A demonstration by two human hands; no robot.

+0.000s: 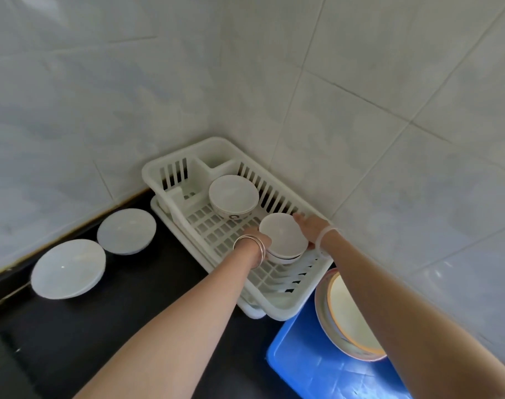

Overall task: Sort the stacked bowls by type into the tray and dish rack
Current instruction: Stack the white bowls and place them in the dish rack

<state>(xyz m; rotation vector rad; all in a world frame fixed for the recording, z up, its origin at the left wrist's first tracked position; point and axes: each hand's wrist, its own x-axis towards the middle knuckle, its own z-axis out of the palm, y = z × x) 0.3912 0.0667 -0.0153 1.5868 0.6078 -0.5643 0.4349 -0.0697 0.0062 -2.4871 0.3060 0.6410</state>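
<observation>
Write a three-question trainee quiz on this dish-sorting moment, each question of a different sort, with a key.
1. True or false: both hands are on the near stack of small bowls inside the white dish rack.
2. Multiple choice: the blue tray holds A) cups, B) wide bowls with coloured rims, C) nothing.
3. Short answer: how many white dishes sit on the black counter left of the rack?

Key
1. True: the left hand and right hand flank that stack.
2. B: the rimmed bowls lean against the wall.
3. Two: the near dish and far dish.
</observation>
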